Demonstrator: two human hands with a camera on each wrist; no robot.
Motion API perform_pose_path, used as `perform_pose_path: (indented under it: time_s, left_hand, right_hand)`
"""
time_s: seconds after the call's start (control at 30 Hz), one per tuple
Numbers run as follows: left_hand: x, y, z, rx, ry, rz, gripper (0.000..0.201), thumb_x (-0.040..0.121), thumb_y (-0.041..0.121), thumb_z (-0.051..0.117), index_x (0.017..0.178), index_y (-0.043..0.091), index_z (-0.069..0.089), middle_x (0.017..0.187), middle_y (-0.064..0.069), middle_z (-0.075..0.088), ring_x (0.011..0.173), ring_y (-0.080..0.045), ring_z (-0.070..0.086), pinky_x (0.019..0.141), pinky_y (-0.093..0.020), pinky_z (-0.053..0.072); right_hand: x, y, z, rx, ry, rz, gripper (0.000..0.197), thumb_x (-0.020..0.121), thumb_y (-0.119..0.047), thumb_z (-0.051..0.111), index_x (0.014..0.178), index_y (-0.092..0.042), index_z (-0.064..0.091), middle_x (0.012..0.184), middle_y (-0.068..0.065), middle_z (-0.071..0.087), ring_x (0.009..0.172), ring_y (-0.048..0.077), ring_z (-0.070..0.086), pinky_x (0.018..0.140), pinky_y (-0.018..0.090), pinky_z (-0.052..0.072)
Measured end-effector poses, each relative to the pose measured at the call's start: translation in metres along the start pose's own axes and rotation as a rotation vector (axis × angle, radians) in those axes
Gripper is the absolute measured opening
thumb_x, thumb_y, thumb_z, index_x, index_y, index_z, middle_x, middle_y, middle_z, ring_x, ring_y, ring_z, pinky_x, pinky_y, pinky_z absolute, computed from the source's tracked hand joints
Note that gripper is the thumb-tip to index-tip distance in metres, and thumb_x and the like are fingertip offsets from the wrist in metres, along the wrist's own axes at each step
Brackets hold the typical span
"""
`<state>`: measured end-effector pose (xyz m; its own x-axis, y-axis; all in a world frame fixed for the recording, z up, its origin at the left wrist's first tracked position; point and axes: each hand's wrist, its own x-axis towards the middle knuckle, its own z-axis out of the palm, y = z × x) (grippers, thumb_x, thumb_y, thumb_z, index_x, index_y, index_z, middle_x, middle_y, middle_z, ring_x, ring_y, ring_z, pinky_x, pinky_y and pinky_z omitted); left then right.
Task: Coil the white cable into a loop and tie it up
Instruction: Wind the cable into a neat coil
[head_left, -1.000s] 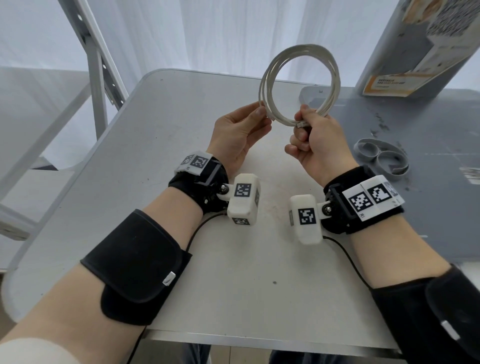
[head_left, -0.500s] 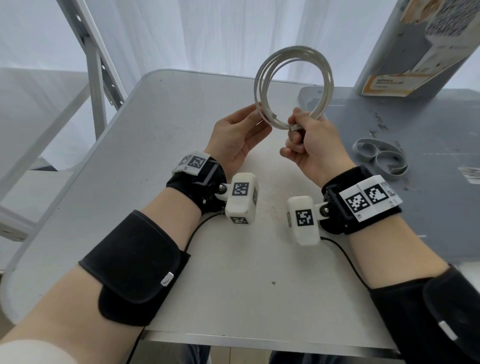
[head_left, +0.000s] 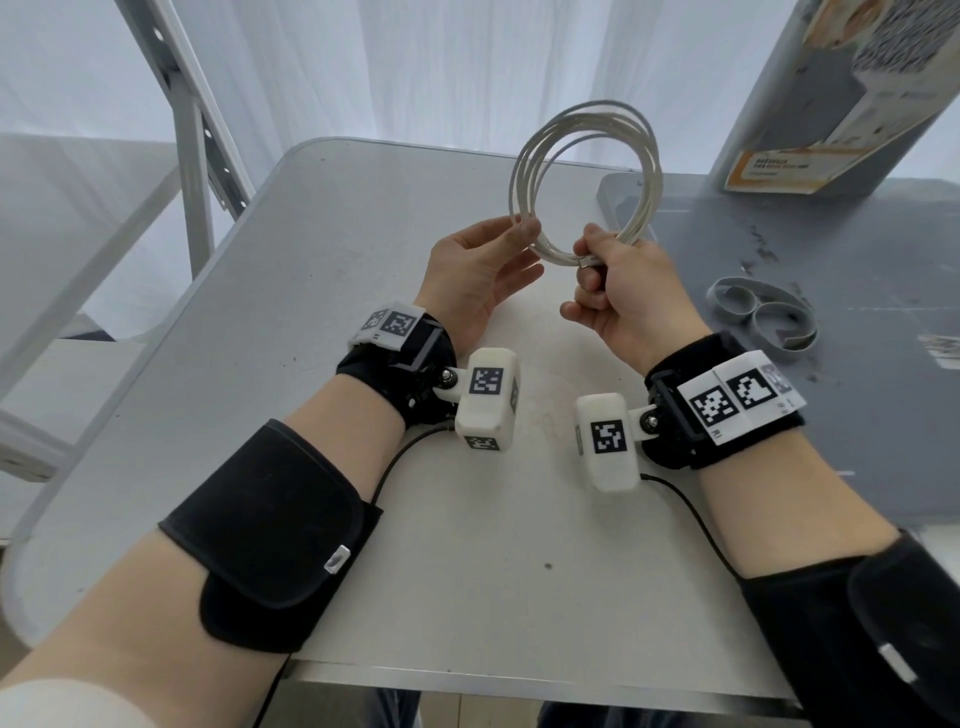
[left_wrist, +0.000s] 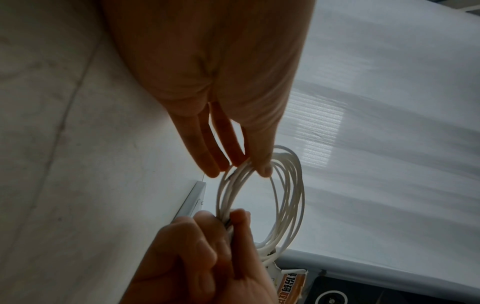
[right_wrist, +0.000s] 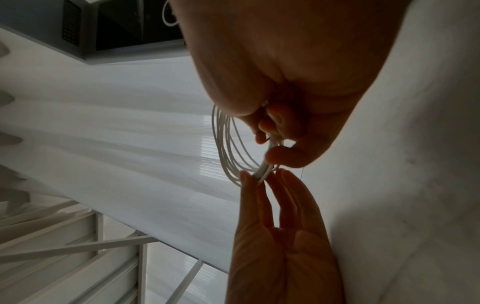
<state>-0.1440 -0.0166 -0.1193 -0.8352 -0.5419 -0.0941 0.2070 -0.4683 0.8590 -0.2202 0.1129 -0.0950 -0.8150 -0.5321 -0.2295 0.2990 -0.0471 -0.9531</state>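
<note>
— Above the grey table (head_left: 322, 291), what does the head view give?
— Both hands are raised over the tabletop with the white cable (head_left: 587, 171) between them, wound into a ring of several turns that stands upright in the air. The right hand (head_left: 618, 291) has its fingers curled round the ring's lower part, thumb on top, and a small metal plug end pokes out by the thumb. The left hand (head_left: 478, 270) pinches the ring's left side between thumb and fingertips, its other fingers loosely spread.
— Anything else on the tables?
— A looped grey strap (head_left: 763, 317) lies on the darker table (head_left: 857, 415) to the right, well apart from the hands. A cardboard box (head_left: 841, 93) leans at the far right corner.
— And the left wrist view?
— The left hand (left_wrist: 207, 72) reaches down from the top with fingers nearly straight; the thumb and fingertips meet on the upper edge of the cable (left_wrist: 288, 197). The right hand (left_wrist: 202, 259) comes in from below, fist closed on the bundled strands. The turns fan apart on the far side of the ring.
— The right wrist view?
— It is dim. The right hand (right_wrist: 291, 82) fills the top, fingers folded tight around the gathered cable (right_wrist: 228, 152). The left hand (right_wrist: 278, 236) rises from below, palm showing, long fingers narrow together, tips touching the strands just beside the right hand's grip.
</note>
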Motion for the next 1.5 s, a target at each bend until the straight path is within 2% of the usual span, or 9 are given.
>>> perform_pose_path:
  time_s: [0.17, 0.43, 0.6, 0.77, 0.9, 1.0, 1.13, 1.27, 1.5]
  left_hand:
    - [0.0015, 0.0, 0.0, 0.012, 0.042, 0.009, 0.025, 0.087, 0.007, 0.073, 0.11, -0.004, 0.069, 0.089, -0.009, 0.073, 0.085, -0.021, 0.07, 0.082, -0.03, 0.057]
    - [0.0018, -0.0006, 0.0008, 0.055, 0.029, 0.018, 0.009, 0.088, 0.0, 0.066, 0.096, -0.002, 0.07, 0.084, -0.011, 0.073, 0.081, -0.019, 0.07, 0.084, -0.03, 0.057]
    - [0.0012, 0.0002, 0.0001, 0.004, 0.004, -0.013, 0.01, 0.09, 0.005, 0.067, 0.098, 0.001, 0.07, 0.092, -0.014, 0.073, 0.092, -0.028, 0.071, 0.092, -0.039, 0.056]
    - [-0.0001, 0.0014, 0.0012, -0.033, -0.009, -0.013, 0.018, 0.093, 0.006, 0.065, 0.108, -0.002, 0.064, 0.093, -0.014, 0.072, 0.09, -0.029, 0.071, 0.093, -0.043, 0.056]
    - [-0.0024, 0.0043, 0.004, -0.047, -0.03, -0.049, 0.018, 0.097, 0.02, 0.062, 0.103, 0.003, 0.065, 0.089, -0.008, 0.07, 0.087, -0.027, 0.071, 0.085, -0.039, 0.058]
    - [-0.0039, 0.0055, 0.0044, -0.054, -0.048, -0.05, 0.028, 0.099, 0.031, 0.056, 0.102, 0.005, 0.066, 0.084, -0.006, 0.068, 0.084, -0.024, 0.07, 0.086, -0.04, 0.058]
    - [-0.0037, 0.0063, 0.0048, -0.094, -0.086, -0.093, 0.031, 0.099, 0.035, 0.055, 0.095, 0.006, 0.064, 0.084, -0.007, 0.069, 0.087, -0.028, 0.07, 0.09, -0.045, 0.057]
    - [-0.0022, 0.0072, 0.0051, -0.148, -0.11, -0.155, 0.032, 0.101, 0.037, 0.052, 0.093, 0.007, 0.058, 0.088, -0.01, 0.073, 0.097, -0.033, 0.069, 0.086, -0.047, 0.057]
    - [-0.0029, 0.0086, 0.0053, -0.105, -0.168, -0.254, 0.042, 0.101, 0.05, 0.043, 0.078, 0.017, 0.056, 0.082, 0.001, 0.063, 0.091, -0.023, 0.065, 0.076, -0.039, 0.056]
  right_hand:
    - [0.0, -0.0003, 0.0009, -0.017, -0.013, 0.015, 0.025, 0.107, -0.024, 0.05, 0.086, -0.012, 0.057, 0.053, -0.002, 0.042, 0.042, 0.011, 0.033, 0.047, 0.027, 0.049]
    - [-0.0017, -0.0005, 0.0018, -0.042, -0.024, 0.026, 0.026, 0.107, -0.024, 0.05, 0.085, -0.013, 0.057, 0.054, -0.002, 0.04, 0.041, 0.011, 0.032, 0.048, 0.029, 0.05]
    - [-0.0028, -0.002, 0.0023, -0.01, -0.038, 0.037, 0.027, 0.107, -0.024, 0.048, 0.084, -0.013, 0.057, 0.054, -0.001, 0.039, 0.041, 0.011, 0.031, 0.047, 0.028, 0.049]
    - [-0.0044, -0.0028, 0.0017, 0.011, -0.067, 0.054, 0.028, 0.107, -0.026, 0.048, 0.084, -0.014, 0.056, 0.052, -0.001, 0.038, 0.042, 0.013, 0.03, 0.047, 0.028, 0.047]
    - [-0.0053, -0.0039, 0.0014, 0.035, -0.072, 0.074, 0.028, 0.107, -0.026, 0.048, 0.082, -0.015, 0.056, 0.051, -0.001, 0.037, 0.042, 0.013, 0.029, 0.046, 0.025, 0.046]
    - [-0.0065, -0.004, 0.002, 0.038, -0.082, 0.085, 0.029, 0.106, -0.027, 0.048, 0.08, -0.015, 0.055, 0.052, -0.001, 0.035, 0.043, 0.013, 0.028, 0.044, 0.025, 0.045]
    - [-0.0069, -0.004, 0.002, 0.029, -0.082, 0.087, 0.031, 0.106, -0.027, 0.049, 0.078, -0.016, 0.054, 0.051, -0.001, 0.032, 0.043, 0.013, 0.026, 0.043, 0.022, 0.041]
    - [-0.0071, -0.0045, 0.0025, 0.034, -0.089, 0.093, 0.033, 0.106, -0.028, 0.048, 0.076, -0.016, 0.054, 0.048, -0.003, 0.029, 0.04, 0.012, 0.023, 0.041, 0.021, 0.037]
    - [-0.0064, -0.0041, 0.0013, 0.023, -0.09, 0.11, 0.029, 0.105, -0.028, 0.05, 0.079, -0.016, 0.055, 0.049, -0.003, 0.027, 0.04, 0.012, 0.021, 0.039, 0.023, 0.035]
